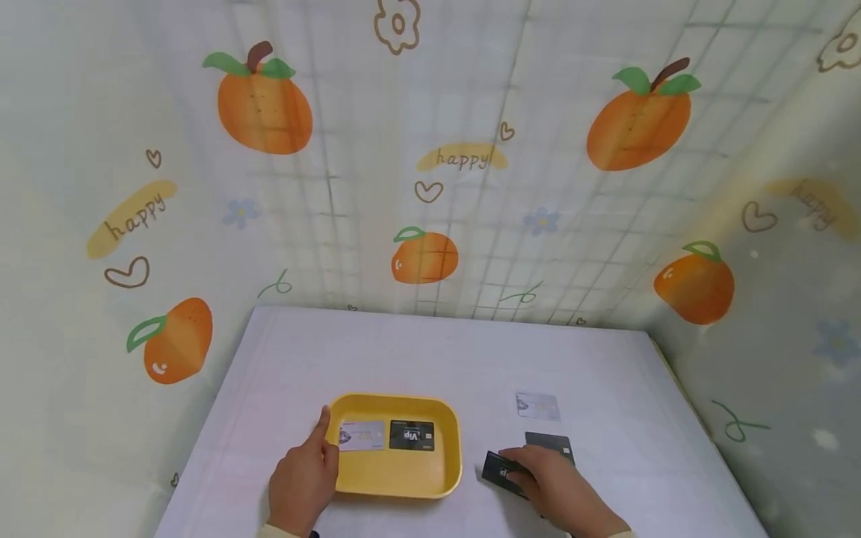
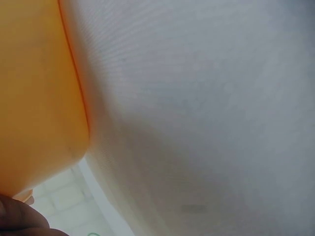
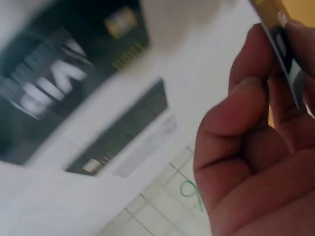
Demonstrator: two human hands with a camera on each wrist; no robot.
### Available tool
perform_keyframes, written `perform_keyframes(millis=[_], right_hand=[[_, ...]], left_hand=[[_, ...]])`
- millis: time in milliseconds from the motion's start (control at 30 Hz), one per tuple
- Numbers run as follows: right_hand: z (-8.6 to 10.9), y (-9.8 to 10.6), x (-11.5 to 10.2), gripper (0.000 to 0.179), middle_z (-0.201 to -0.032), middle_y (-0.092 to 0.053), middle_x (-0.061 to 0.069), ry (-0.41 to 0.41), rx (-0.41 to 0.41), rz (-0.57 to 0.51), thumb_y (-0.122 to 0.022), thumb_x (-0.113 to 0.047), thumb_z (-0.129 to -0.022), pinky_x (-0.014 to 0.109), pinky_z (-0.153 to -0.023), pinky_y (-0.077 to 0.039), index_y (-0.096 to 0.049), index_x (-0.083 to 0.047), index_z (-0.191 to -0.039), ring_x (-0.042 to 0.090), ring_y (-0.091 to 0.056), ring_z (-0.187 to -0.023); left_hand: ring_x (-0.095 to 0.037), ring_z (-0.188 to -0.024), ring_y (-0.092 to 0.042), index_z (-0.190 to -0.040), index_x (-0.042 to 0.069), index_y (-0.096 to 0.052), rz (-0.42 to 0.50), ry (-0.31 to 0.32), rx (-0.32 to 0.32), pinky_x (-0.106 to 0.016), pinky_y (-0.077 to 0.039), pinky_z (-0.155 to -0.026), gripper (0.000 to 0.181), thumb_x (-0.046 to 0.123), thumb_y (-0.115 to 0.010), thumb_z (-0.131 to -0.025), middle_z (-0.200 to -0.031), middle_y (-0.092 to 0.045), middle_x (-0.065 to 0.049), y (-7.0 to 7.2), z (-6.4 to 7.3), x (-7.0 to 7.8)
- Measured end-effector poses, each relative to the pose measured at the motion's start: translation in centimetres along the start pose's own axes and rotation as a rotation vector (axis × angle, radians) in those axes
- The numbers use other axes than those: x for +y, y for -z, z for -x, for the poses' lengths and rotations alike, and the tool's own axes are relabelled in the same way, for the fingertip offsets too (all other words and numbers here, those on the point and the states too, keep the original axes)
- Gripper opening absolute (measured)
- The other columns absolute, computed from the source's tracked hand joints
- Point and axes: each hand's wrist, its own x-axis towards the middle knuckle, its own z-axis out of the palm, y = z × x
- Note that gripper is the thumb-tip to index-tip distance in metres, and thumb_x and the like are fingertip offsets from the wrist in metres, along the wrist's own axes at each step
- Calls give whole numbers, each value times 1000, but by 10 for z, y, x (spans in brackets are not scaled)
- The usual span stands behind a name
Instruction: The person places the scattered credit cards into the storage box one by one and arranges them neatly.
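My left hand point(image 1: 306, 478) holds the left side of a shallow yellow tray point(image 1: 397, 484), its index finger laid along the rim. Inside the tray a silver card point(image 1: 362, 436) lies beside a black VIP card point(image 1: 412, 436). Just right of the tray, my right hand point(image 1: 554, 482) pinches another black card point(image 1: 503, 472) between thumb and fingers, tilted above the table. In the right wrist view that held card point(image 3: 279, 46) shows nearly edge-on. Below it, a black VIP card point(image 3: 54, 78) appears large and blurred; in the head view my hand mostly hides it.
Beyond my right hand lie a dark card point(image 1: 551, 442) and, farther back, a silver card point(image 1: 538, 406). The white table point(image 1: 430, 351) ends at a curtain point(image 1: 430, 209) printed with oranges, which also rises on both sides.
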Motion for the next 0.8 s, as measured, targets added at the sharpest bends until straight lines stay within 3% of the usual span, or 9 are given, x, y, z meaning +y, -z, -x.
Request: perform_keyframes(millis=[200, 333, 433, 633, 800], right_hand=[[-22, 27, -14, 38, -121, -73, -15, -13, 100, 38, -82, -18, -93, 36, -92, -57, -74, -29, -129, 10, -69, -112], [-41, 43, -31, 42, -122, -72, -17, 38, 135, 49, -83, -17, -93, 32, -90, -58, -73, -30, -132, 6, -69, -109], [-60, 49, -50, 44, -123, -72, -17, 114, 100, 25, -83, -16, -93, 30, -89, -58, -72, -31, -133, 4, -68, -107], [-101, 48, -90, 36, -117, -74, -13, 347, -41, -44, -80, -15, -96, 32, -87, -58, -73, -23, -130, 2, -67, -98], [-135, 37, -122, 24, -105, -75, -13, 438, -145, 15, -80, -18, -95, 33, -83, -57, -75, -22, -118, 2, -65, -89]], left_hand=[[-19, -43, -39, -165, 27, -37, 3, 4, -10, -31, -30, -45, 64, 32, -56, -104, -51, -42, 2, 0, -3, -2], [-18, -43, -40, -165, 28, -37, 6, 0, -8, -31, -30, -46, 65, 32, -57, -104, -51, -42, 2, 0, -6, -5], [-18, -42, -39, -165, 28, -38, 8, -14, 7, -31, -30, -45, 65, 31, -58, -103, -50, -42, 3, 1, -8, -10], [-16, -40, -36, -164, 29, -41, -2, -49, 41, -30, -28, -43, 63, 29, -59, -103, -49, -39, 4, 0, -11, -16], [-15, -39, -34, -162, 29, -44, -2, -82, 59, -30, -28, -42, 62, 28, -61, -103, -48, -38, 6, -3, -14, -14]])
